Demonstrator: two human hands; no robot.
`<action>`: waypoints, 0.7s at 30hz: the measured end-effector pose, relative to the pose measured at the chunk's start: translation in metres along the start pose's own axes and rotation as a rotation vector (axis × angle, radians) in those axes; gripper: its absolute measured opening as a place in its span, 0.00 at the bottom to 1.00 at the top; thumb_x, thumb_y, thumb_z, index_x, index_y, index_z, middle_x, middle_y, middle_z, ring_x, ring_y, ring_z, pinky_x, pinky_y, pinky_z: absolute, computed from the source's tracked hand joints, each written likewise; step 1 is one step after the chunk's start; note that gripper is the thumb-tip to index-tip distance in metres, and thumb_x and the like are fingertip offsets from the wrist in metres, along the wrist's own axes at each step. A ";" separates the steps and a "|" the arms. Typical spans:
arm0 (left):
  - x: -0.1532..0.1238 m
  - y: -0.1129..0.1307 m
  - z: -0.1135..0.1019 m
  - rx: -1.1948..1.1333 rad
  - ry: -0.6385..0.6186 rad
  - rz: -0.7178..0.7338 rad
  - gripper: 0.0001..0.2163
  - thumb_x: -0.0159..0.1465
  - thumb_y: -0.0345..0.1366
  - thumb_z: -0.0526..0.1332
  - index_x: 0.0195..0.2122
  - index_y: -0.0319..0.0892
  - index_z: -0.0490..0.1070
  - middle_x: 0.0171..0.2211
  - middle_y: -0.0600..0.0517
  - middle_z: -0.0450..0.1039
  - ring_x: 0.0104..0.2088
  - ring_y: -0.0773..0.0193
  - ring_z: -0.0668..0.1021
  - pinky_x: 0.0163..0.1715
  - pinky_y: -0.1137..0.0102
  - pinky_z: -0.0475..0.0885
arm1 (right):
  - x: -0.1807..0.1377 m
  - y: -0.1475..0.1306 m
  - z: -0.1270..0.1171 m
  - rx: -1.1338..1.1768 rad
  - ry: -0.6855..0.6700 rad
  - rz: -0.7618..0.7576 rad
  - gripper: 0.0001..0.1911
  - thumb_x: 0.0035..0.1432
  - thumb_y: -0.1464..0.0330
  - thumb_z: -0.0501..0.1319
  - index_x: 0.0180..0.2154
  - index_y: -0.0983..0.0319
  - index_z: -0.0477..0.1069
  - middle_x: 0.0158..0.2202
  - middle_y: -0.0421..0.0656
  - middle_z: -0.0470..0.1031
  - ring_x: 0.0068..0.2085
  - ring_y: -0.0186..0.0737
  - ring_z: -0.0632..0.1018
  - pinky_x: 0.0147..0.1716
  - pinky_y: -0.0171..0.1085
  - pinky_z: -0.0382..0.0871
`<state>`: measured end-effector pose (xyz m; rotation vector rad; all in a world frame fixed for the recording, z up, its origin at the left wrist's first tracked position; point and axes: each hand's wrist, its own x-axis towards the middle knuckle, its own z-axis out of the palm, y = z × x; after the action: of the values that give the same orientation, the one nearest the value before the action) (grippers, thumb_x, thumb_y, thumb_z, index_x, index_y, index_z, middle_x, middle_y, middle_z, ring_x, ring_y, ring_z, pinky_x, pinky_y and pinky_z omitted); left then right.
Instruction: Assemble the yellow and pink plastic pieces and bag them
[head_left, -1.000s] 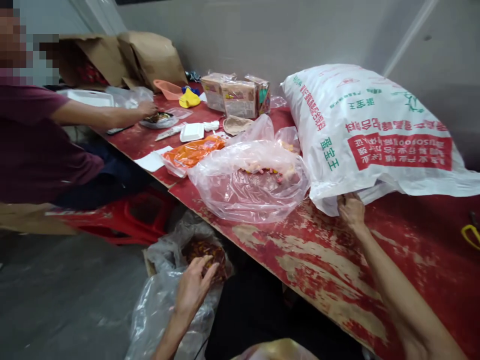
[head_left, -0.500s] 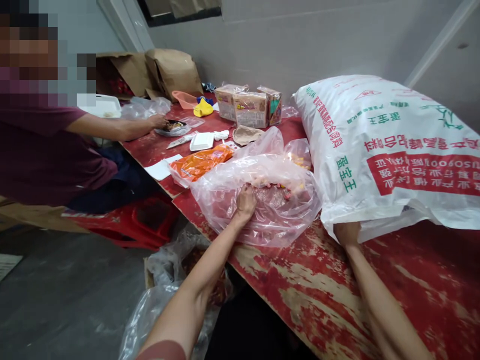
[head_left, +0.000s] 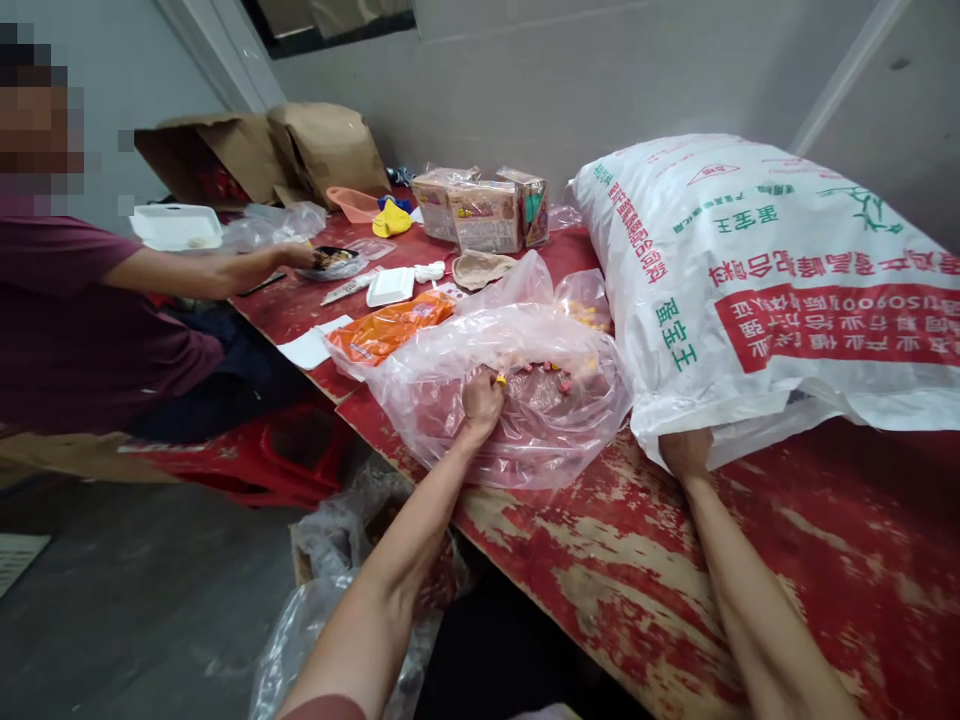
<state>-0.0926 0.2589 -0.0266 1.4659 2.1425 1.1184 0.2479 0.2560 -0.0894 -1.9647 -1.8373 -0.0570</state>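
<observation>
My left hand [head_left: 484,398] is at the mouth of a clear plastic bag [head_left: 420,400] lying on the red table. Its fingers are closed on a small pink-and-yellow piece [head_left: 500,379], too small to name more exactly. Several similar small pieces [head_left: 564,384] lie farther inside the bag. My right hand [head_left: 686,452] reaches under the front edge of a large white woven sack [head_left: 757,250], printed in red and green. The sack's edge hides the fingers of that hand, so what they hold cannot be seen.
An orange packet [head_left: 390,328], a white foam box [head_left: 390,287] and wrapped boxes [head_left: 484,215] stand behind the bag. At left, a person in a maroon shirt [head_left: 67,320] has a hand over a small tray [head_left: 335,262]. A red stool [head_left: 300,465] stands by the table [head_left: 600,560].
My left hand has lifted slightly, and a yellow-tipped piece now shows at its fingers. My right hand stays under the sack's edge. The view has shifted a little.
</observation>
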 end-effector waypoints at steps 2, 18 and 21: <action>-0.026 0.000 -0.013 -0.129 -0.049 0.006 0.06 0.58 0.33 0.57 0.31 0.39 0.72 0.27 0.50 0.74 0.32 0.61 0.77 0.32 0.71 0.69 | -0.001 -0.004 -0.006 0.041 0.033 0.032 0.20 0.57 0.63 0.50 0.42 0.67 0.74 0.41 0.55 0.75 0.44 0.54 0.73 0.42 0.46 0.66; -0.207 0.038 -0.025 -0.854 -0.963 -0.114 0.11 0.54 0.38 0.63 0.34 0.36 0.70 0.17 0.57 0.68 0.16 0.73 0.69 0.15 0.78 0.65 | -0.190 -0.048 -0.134 0.774 -0.341 -0.071 0.12 0.57 0.63 0.54 0.39 0.60 0.72 0.37 0.43 0.75 0.38 0.41 0.74 0.38 0.37 0.67; -0.220 0.040 -0.021 -0.892 -0.957 -0.118 0.12 0.54 0.39 0.63 0.36 0.37 0.67 0.18 0.58 0.68 0.16 0.72 0.71 0.14 0.79 0.65 | -0.195 -0.051 -0.136 0.797 -0.425 -0.137 0.12 0.58 0.65 0.54 0.42 0.60 0.72 0.40 0.44 0.75 0.42 0.42 0.74 0.43 0.39 0.66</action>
<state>0.0130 0.0614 -0.0197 1.0582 0.8703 0.8568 0.2132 0.0263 -0.0162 -1.3366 -1.8204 0.9616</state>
